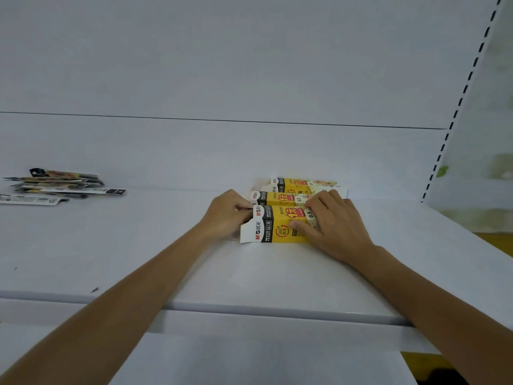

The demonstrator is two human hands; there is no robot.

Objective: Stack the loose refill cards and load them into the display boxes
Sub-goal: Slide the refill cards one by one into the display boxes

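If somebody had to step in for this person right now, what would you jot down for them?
Left hand: grips the left end of the nearest yellow cardboard display box, by its white flap.
Right hand: holds the same box's right part, thumb on its front face.
Two more yellow display boxes lie right behind it on the white shelf.
The loose refill cards lie in an untidy pile at the shelf's far left, untouched.
Done: the boxes are side by side; what they contain is hidden.
Left: stack that pile and load it.
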